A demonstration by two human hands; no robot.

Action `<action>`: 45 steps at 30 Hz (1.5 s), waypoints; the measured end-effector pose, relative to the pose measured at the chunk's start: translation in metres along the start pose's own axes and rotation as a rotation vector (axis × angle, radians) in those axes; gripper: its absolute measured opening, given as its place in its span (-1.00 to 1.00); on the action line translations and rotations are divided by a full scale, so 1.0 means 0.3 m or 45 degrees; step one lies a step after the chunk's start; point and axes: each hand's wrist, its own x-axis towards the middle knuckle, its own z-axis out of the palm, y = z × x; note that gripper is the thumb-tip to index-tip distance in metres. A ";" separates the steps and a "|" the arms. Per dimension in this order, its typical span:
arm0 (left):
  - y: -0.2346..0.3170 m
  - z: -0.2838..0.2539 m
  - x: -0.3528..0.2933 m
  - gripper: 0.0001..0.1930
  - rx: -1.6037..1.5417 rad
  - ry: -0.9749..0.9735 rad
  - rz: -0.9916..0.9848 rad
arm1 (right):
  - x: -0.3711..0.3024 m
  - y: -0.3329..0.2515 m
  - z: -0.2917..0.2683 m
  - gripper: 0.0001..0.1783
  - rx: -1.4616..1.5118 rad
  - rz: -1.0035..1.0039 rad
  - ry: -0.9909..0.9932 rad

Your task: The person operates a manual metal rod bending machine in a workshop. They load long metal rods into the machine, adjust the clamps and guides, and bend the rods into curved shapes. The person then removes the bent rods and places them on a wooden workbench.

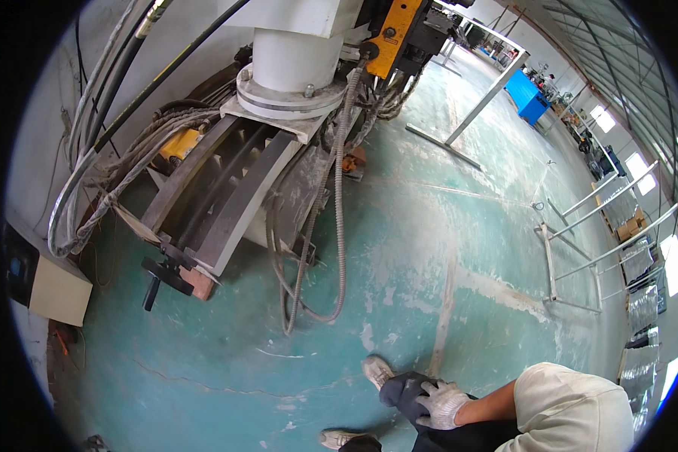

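Resting on knee [404, 395], gloved right hand [442, 404]; black hose [131, 53] marking illegible

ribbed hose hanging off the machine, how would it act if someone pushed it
The ribbed hose is probably flexible, as it droops in a loose loop. It would likely swing rather than roll, since its upper end appears attached beside the yellow bracket. Its ridges may give some grip.
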 end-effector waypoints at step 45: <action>0.219 0.840 -0.585 -0.54 1.807 0.085 1.104 | -1.670 0.385 1.951 -0.44 2.486 1.368 0.541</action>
